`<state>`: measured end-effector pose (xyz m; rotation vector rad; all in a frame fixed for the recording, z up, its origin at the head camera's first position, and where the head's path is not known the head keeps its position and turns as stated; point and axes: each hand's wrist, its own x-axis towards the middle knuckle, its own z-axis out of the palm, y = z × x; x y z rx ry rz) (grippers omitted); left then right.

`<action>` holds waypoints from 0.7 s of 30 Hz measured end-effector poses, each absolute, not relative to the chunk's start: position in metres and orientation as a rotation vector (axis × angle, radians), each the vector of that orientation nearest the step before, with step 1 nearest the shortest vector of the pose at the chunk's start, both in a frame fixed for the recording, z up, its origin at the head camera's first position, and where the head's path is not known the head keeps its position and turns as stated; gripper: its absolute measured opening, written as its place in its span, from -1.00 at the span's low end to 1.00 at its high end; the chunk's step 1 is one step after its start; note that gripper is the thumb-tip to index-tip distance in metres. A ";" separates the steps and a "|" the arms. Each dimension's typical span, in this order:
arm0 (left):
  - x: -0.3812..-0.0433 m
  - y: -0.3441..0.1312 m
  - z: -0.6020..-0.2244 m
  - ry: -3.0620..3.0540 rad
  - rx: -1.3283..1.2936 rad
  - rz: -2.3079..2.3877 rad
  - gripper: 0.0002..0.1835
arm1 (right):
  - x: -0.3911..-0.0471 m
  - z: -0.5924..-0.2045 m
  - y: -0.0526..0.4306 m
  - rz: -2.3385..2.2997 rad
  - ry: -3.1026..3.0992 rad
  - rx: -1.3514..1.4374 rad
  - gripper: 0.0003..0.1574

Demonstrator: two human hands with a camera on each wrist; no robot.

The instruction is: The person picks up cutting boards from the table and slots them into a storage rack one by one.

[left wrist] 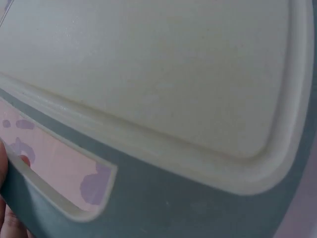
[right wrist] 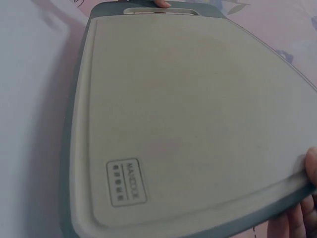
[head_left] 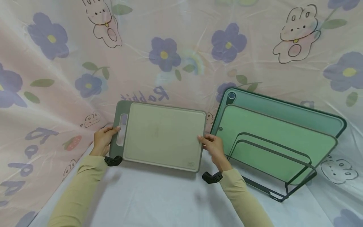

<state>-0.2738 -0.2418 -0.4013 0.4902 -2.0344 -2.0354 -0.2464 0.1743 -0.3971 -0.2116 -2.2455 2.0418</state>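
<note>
A cutting board (head_left: 164, 135) with a cream face and a grey-green border is held up, tilted, between both hands. My left hand (head_left: 102, 140) grips its handle end, with a fingertip at the edge of the long handle slot. At the opposite short edge, my right hand (head_left: 214, 148) pinches the board, thumb on the cream face and fingers behind. In the right wrist view, a small printed label (right wrist: 127, 182) shows near one corner of the board. The left wrist view has the handle slot close up, with part of the left hand (left wrist: 12, 223) at its side.
To the right stands a dark wire rack (head_left: 275, 153) holding a light green board (head_left: 266, 135) and, behind it, a larger teal board (head_left: 283, 107) with a dark rim. White cloth (head_left: 158, 198) covers the table; a patterned curtain (head_left: 193, 37) hangs behind.
</note>
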 end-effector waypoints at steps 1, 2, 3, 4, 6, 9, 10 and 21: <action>-0.274 -0.241 -0.401 -2.029 0.480 -2.023 -0.58 | -0.246 -0.395 0.175 2.044 -2.236 -0.210 -0.62; -0.275 -0.240 -0.401 -2.008 0.473 -2.029 -0.65 | -0.246 -0.394 0.176 2.044 -2.227 -0.214 -0.63; -0.276 -0.239 -0.400 -1.990 0.464 -2.032 -0.72 | -0.246 -0.392 0.177 2.049 -2.214 -0.212 -0.62; -0.277 -0.238 -0.400 -1.971 0.457 -2.035 -0.79 | -0.247 -0.391 0.178 2.054 -2.206 -0.205 -0.62; -0.278 -0.236 -0.399 -1.926 0.442 -2.055 -0.86 | -0.248 -0.389 0.180 2.066 -2.194 -0.193 -0.64; -0.279 -0.233 -0.396 -1.864 0.446 -2.096 -0.84 | -0.249 -0.387 0.182 2.088 -2.183 -0.171 -0.64; -0.280 -0.232 -0.396 -1.840 0.439 -2.108 -0.83 | -0.249 -0.385 0.184 2.095 -2.182 -0.168 -0.64; -0.283 -0.224 -0.388 -1.732 0.375 -2.143 -0.75 | -0.246 -0.368 0.190 2.086 -2.197 -0.144 -0.56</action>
